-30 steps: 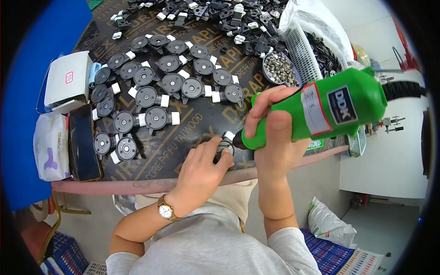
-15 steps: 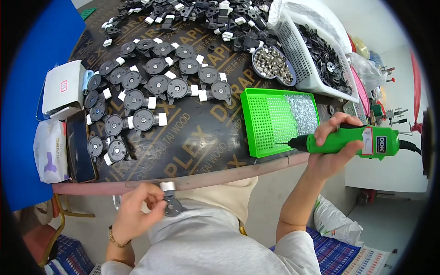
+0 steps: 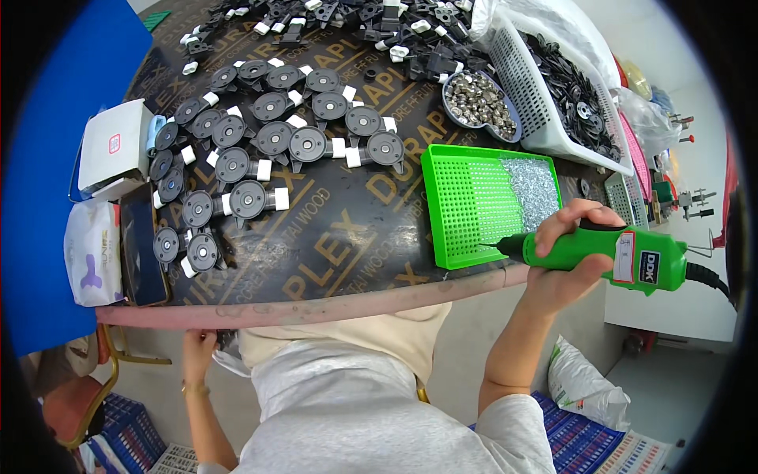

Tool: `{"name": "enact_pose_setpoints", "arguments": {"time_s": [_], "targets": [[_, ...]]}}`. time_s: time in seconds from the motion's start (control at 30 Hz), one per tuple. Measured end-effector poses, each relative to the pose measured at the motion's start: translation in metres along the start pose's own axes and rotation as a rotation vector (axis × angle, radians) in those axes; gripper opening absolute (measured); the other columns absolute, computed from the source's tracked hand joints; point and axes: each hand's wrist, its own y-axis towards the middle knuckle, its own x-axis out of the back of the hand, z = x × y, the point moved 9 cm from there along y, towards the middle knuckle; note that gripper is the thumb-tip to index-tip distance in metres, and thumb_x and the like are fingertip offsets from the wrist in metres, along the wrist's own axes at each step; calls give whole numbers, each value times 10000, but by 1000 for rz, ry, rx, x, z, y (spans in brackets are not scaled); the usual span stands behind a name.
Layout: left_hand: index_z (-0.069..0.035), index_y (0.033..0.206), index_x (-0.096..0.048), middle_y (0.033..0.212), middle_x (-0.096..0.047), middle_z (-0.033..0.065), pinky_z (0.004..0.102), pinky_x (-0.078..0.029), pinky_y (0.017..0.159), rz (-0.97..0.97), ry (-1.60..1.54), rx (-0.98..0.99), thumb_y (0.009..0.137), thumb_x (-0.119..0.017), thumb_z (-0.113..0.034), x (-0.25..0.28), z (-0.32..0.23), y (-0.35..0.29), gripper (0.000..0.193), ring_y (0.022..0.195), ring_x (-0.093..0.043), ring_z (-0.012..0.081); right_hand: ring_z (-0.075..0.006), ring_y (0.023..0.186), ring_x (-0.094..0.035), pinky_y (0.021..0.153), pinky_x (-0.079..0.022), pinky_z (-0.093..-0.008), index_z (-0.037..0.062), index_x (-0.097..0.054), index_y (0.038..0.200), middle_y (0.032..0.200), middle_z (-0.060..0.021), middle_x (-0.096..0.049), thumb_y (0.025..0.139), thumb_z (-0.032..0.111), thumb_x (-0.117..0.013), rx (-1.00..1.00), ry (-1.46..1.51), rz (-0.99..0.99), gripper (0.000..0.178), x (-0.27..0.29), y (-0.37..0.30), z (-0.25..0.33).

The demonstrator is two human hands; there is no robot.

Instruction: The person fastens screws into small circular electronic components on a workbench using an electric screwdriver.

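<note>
My right hand (image 3: 570,254) is wrapped round a green electric screwdriver (image 3: 608,257), its dark tip pointing left over the near part of a green perforated tray (image 3: 458,213). Small silver screws (image 3: 530,193) lie heaped in that tray's right part, and others sit in rows in its holes. At the lower left, my left hand (image 3: 199,355) is down at the table's near edge, its fingers curled and partly hidden there. Something dark shows beside its fingertips, too covered to make out. Several black round parts with white tabs (image 3: 306,144) lie across the table's left half.
At the back lies a pile of loose black and white parts (image 3: 395,31). A bowl of metal pieces (image 3: 478,103) stands beside a white basket of black parts (image 3: 545,103). A white box (image 3: 114,150), a tissue pack (image 3: 93,253) and a phone (image 3: 144,245) line the left.
My left hand has moved left and up to the table's edge; the black round part it held no longer shows. The screwdriver stays over the tray, nearly unmoved, as the view shifts slightly.
</note>
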Motion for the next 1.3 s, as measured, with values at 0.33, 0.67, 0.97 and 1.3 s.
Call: {"name": "enact_pose_setpoints", "arguments": {"time_s": [0.33,0.67,0.97,1.3], "targets": [[-68,1159,-556,1115,-597,177,388,-427,890,-231,207,65,779,-624,-267,-56,214,83,434,1058,-547,329,-106,475,-444,426,-343,-213,16,-437,1061,892,-137,-502,877,531,-483,2,-1,8,548,2,1,-2],[-43,1123,-569,1123,-586,172,402,-386,937,150,761,-449,870,-494,-207,-54,88,51,311,1084,-511,351,-114,473,-445,420,-341,-212,15,-438,1060,886,-138,-502,871,531,-494,-39,-7,-17,552,1,4,-5],[-18,1048,-594,938,-627,137,338,-486,690,799,321,-372,839,-573,-157,-53,-247,-62,251,769,-619,279,-114,461,-438,405,-340,-210,4,-427,1043,867,-141,-492,862,532,-511,-36,-39,-18,565,-2,5,-4],[38,1213,-469,1270,-452,127,376,-368,925,-243,940,-1277,733,-642,-151,-143,-423,-16,544,1154,-414,279,-112,459,-492,429,-375,-189,-8,-424,1061,846,-162,-543,787,503,-643,-8,-74,6,619,-10,5,1]]}}
